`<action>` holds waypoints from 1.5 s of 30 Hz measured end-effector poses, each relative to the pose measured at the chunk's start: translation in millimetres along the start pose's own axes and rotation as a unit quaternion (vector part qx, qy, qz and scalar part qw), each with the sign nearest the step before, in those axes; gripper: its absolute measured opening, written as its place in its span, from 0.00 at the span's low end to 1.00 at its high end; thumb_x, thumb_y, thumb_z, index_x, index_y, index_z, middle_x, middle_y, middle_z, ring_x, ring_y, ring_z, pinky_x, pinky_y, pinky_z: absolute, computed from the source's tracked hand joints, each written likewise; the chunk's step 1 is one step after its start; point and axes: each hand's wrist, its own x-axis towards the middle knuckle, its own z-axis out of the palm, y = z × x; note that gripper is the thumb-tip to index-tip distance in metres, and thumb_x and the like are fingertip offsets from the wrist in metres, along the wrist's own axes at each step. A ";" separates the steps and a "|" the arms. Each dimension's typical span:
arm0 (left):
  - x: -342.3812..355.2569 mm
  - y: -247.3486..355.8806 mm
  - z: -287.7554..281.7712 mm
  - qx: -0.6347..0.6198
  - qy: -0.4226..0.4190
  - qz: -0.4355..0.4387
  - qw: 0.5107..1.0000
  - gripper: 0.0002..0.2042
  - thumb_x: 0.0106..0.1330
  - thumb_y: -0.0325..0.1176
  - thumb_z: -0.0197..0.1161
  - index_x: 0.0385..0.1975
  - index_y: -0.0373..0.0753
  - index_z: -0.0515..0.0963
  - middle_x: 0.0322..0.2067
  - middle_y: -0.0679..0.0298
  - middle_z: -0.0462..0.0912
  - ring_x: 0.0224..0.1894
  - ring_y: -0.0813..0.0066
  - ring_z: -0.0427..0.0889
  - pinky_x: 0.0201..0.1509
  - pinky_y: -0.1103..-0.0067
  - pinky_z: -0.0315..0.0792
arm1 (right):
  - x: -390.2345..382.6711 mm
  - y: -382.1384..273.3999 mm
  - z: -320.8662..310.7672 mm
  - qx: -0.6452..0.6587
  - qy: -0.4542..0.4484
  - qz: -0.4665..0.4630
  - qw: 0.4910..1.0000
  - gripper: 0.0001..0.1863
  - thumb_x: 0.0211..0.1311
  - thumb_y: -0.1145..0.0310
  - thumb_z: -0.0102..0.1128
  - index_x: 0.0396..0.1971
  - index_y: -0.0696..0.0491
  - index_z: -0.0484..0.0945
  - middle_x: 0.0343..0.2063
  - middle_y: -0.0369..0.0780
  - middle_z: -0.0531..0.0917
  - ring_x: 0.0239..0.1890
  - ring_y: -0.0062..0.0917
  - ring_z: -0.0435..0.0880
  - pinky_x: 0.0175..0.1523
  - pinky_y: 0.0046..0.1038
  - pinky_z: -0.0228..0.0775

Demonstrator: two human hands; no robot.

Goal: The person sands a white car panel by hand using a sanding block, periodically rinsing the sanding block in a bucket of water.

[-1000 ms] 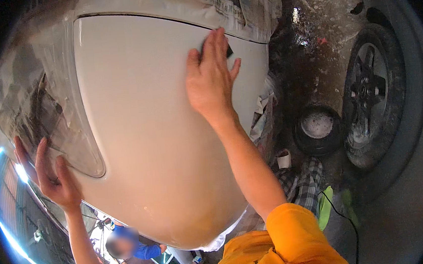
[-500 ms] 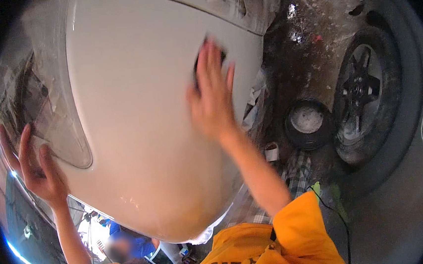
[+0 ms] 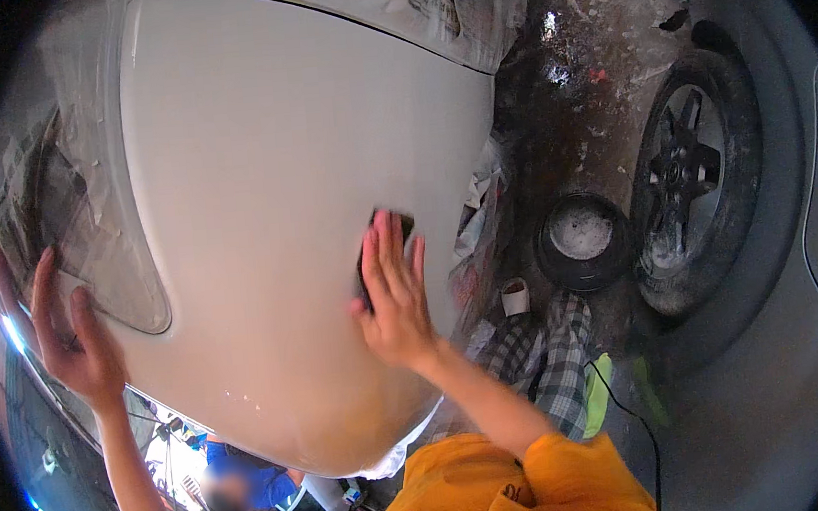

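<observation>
A broad cream-white car body panel point(image 3: 249, 172) with a dull surface fills the middle. My right hand point(image 3: 396, 305) lies over a dark, flat rectangular pad point(image 3: 407, 224) and presses it on the right part of the panel. The thumb is at the pad's left side; most of the pad is hidden under the fingers. At the far left my left hand point(image 3: 82, 353) is open, its fingers spread, beside the panel's lower left edge. Nothing shows in it. Near its fingers is a car window covered with clear plastic sheeting point(image 3: 107, 270).
A black tub point(image 3: 548, 254) with greyish, frothy liquid stands on the wet floor point(image 3: 563, 138) to the right. Beside it is a grey car point(image 3: 776, 400) with a black wheel point(image 3: 686, 176). A cable point(image 3: 638, 420) hangs near my right side. Another person point(image 3: 253, 474) sits beyond the panel's lower edge.
My right hand has slid the dark pad toward me and slightly left over the panel. My left hand stays nearly in place, still spread.
</observation>
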 end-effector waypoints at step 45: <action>1.3 -0.3 1.1 -0.075 0.031 -0.004 0.997 0.17 0.65 0.30 0.63 0.54 0.41 0.82 0.71 0.50 0.64 0.75 0.52 0.57 0.78 0.59 0.44 | 3.6 -2.9 -2.5 0.024 0.000 0.016 1.000 0.44 0.67 0.63 0.52 0.77 0.57 0.41 0.77 0.51 0.41 0.79 0.47 0.41 0.72 0.68 0.22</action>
